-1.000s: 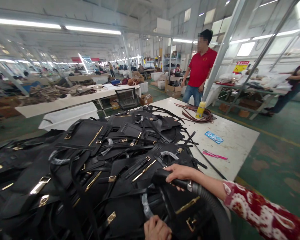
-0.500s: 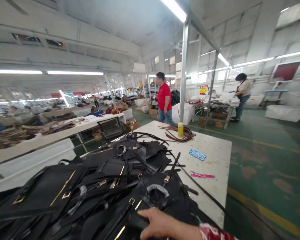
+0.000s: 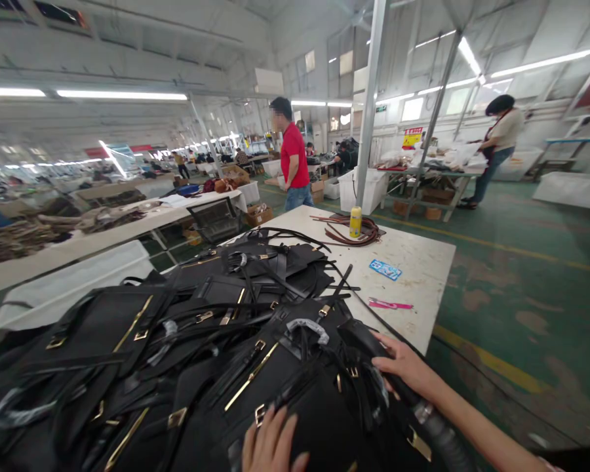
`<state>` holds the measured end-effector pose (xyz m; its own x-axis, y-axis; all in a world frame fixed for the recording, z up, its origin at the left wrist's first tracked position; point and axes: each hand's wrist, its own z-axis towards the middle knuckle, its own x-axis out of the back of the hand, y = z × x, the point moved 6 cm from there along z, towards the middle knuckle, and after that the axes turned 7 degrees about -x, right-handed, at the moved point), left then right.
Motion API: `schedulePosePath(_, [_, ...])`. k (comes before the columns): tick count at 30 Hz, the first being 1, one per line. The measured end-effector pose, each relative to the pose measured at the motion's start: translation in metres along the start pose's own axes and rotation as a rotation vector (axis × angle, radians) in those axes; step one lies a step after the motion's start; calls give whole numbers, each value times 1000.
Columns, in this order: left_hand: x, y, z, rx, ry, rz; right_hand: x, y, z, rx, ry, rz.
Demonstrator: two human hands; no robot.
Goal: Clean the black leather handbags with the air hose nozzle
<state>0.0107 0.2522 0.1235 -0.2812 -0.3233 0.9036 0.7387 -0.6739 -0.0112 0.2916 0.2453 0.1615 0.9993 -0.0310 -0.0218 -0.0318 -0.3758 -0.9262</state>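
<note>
Right hand [image 3: 398,364] wrapped round a black nozzle [image 3: 358,336] on a hose [image 3: 445,434], at the right side of a heap [image 3: 142,347] of black bags. Left hand [image 3: 271,444], fingers parted, lies over a bag [image 3: 319,416] at the heap's near edge. Work seems under way on this bag; which others are finished, I cannot tell. Black straps [image 3: 343,280] cross the heap and could snag. Right of the heap, on the table [image 3: 423,262]: pink tool [image 3: 392,305], blue card [image 3: 385,269]; farther, brown straps [image 3: 341,236], yellow bottle [image 3: 355,223].
</note>
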Motion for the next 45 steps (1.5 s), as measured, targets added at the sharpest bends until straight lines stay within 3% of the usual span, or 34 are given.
schedulePosePath(4, [-35, 20, 31, 14, -101, 115, -25, 10, -15, -52, -106, -9])
schedulePosePath(7, [-47, 26, 32, 17, -76, 133, -52, 20, -14, -127, -260, -25])
schedulePosePath(10, [-46, 25, 26, -20, -67, 113, -72, 26, 3, -182, -347, -35])
schedulePosePath(16, [-45, 22, 23, -9, -99, 53, -87, 13, 52, -190, -311, -99])
schedulePosePath(21, [-39, 17, 32, 97, -129, -51, -75, 5, 36, -181, -289, -142])
schedulePosePath(25, [-38, 0, 61, 273, -306, -126, -72, 17, 23, -200, -267, -179])
schedulePosePath(30, [-43, -16, 92, 335, -404, -106, -65, 16, 33, -58, 66, -206])
schedulePosePath(32, [-44, -20, 95, 325, -436, -120, -57, 13, 31, -27, 115, -194])
schedulePosePath(36, [-37, -43, 89, 338, -501, -196, -33, 12, 13, -10, 111, -156])
schedulePosePath(42, [-11, -130, 49, 676, -507, -71, -13, 9, -24, -29, 85, -105])
schedulePosePath(45, [-5, -137, 39, 693, -457, -19, -21, 9, -37, -76, 9, -55])
